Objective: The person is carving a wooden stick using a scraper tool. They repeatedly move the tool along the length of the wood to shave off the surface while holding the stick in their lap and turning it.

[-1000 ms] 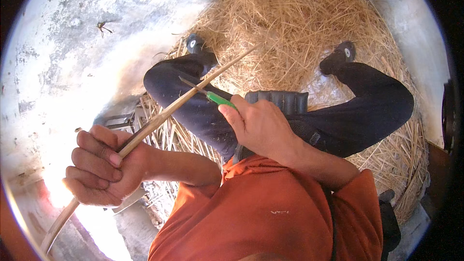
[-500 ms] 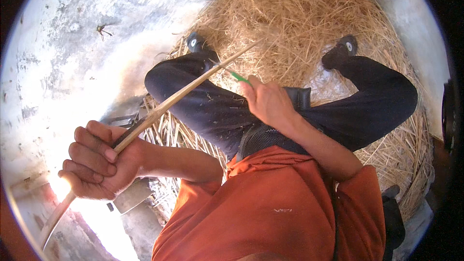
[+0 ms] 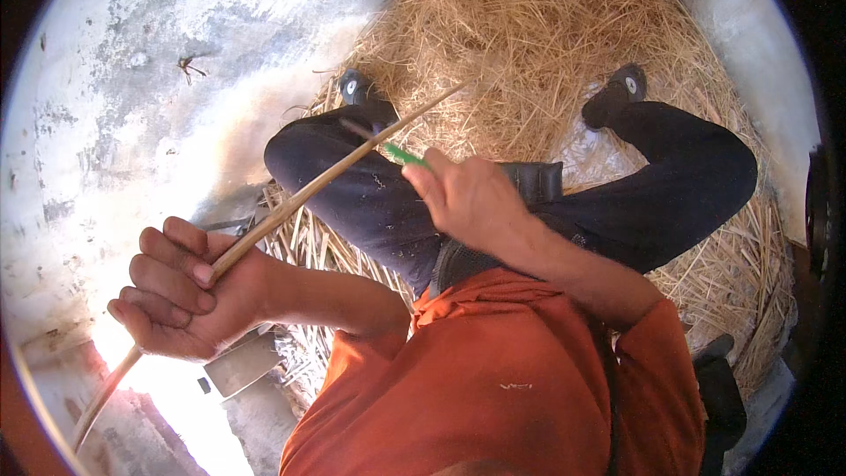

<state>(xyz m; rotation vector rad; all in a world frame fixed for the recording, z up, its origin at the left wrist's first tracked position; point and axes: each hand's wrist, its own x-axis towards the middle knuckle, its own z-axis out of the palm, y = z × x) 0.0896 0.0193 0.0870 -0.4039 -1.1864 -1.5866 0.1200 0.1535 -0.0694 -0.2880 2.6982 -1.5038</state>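
White, grey-stained surface (image 3: 115, 115) fills the left, with two small dark twigs (image 3: 188, 65) on it, and nearby the left hand (image 3: 172, 291) is wrapped tightly round one long stick (image 3: 304, 195), which slants up to the right across one dark-trousered leg (image 3: 374, 225). Farther right, one green-handled knife (image 3: 405, 155), its blurred blade crossing the stick, is clamped in the right hand (image 3: 471, 203), while two dark shoes (image 3: 610, 107) rest amid loose straw (image 3: 520, 26) and another bent leg (image 3: 683, 181) spreads rightmost.

stick (image 3: 308, 195) and green-handled knife (image 3: 405, 156) obstruct way down to left thigh (image 3: 370, 220); free room above straw (image 3: 529, 18) beyond shoes (image 3: 614, 101).
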